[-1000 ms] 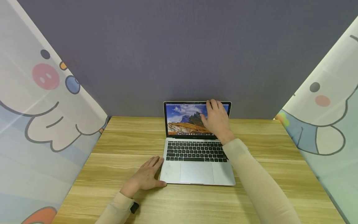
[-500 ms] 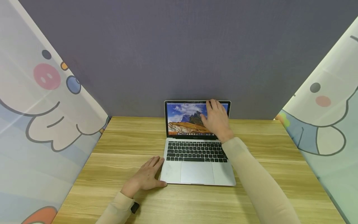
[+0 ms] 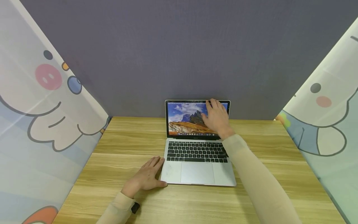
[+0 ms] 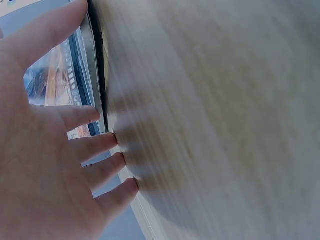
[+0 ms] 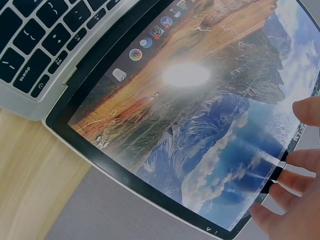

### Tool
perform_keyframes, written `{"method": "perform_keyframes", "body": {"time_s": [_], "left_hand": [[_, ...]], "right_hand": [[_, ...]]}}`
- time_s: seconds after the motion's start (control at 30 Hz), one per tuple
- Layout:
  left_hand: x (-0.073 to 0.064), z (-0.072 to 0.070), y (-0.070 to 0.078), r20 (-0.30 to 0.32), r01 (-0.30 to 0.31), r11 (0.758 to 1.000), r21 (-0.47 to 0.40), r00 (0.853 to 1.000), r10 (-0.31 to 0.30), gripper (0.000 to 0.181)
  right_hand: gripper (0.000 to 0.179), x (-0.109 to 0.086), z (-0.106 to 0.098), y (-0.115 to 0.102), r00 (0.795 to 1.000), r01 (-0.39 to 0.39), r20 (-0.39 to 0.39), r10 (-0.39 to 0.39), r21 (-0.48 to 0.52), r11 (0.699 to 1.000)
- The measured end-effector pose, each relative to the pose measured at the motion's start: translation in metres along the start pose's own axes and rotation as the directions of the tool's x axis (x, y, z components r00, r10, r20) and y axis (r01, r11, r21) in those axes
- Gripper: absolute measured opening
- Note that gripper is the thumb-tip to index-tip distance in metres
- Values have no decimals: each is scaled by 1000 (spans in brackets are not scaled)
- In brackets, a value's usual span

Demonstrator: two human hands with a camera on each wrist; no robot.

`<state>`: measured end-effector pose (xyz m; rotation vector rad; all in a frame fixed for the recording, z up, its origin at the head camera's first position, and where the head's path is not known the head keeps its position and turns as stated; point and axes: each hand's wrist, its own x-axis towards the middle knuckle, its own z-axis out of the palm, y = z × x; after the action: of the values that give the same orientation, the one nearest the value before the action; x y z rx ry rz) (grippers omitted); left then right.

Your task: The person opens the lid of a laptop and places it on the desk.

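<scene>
An unfolded silver laptop (image 3: 197, 173) with a black keyboard sits on the wooden table, its lit screen (image 3: 184, 119) showing a mountain picture. My right hand (image 3: 217, 119) reaches across the keyboard to the lid's upper right part. In the right wrist view its fingertips (image 5: 274, 191) lie at the dark top bezel of the screen, the thumb set apart from them. Spread out on the table, my left hand (image 3: 148, 177) touches the laptop base's left side, with its thumb at the front left corner. The left wrist view shows those fingers (image 4: 102, 145) extended along the base's edge.
The wooden table (image 3: 120, 140) extends on both sides of the laptop. Directly behind it rises a grey partition (image 3: 179, 49). Cartoon-printed curtains (image 3: 67, 124) hang at left and right. A dark band (image 3: 135, 207) is at the left wrist.
The laptop lid has tilted slightly farther back, its top edge rising a little in view, with my right hand at it. My left hand stays in place at the base.
</scene>
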<state>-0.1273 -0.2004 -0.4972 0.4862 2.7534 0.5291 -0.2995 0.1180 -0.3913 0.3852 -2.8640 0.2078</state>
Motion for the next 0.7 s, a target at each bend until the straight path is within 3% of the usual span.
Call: {"method": "perform_keyframes", "body": {"time_s": [0.7], "left_hand": [[0,-1,0,-9,-11,1000,5,1000,11,103]], "right_hand": [[69,-17,-12,8,995,98,-22,-97,69,993]]}}
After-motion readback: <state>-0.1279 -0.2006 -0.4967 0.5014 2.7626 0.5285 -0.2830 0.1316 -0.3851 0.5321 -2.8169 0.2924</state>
